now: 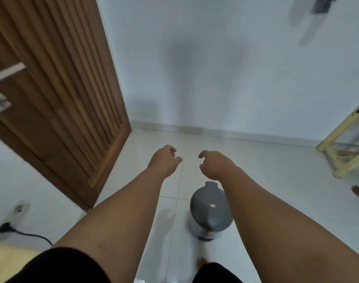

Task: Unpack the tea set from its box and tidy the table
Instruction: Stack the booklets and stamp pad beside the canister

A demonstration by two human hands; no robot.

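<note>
Two bare arms reached forward over a pale tiled floor [266, 180], and neither hand held anything. Behind them a white wall [215, 68] filled most of the view, meeting the floor at a low skirting strip. On the left stood a brown wooden door [58, 94] with vertical ribs, its metal handle [7, 72] blurred near the left edge. A pale wooden frame [342, 148], possibly a table's legs, leaned into view at the right edge, standing on the floor near the wall.

Below the right forearm sat a small bin [210, 213] with a dark grey domed lid, a small red mark on top and a lighter body underneath; it stood on the tiles, partly hidden by the arm. A black plug and cord [21, 231] ran from a wall socket at the lower left.

The left hand [164, 160] hung above the floor with fingers curled loosely inward, the thumb tip showing, empty. The right hand [215, 162] sat just beside it, apart, fingers bent in a loose, part-open curl, also empty.

Neither the tea set nor its box appeared anywhere in the view, so their place could not be told
</note>
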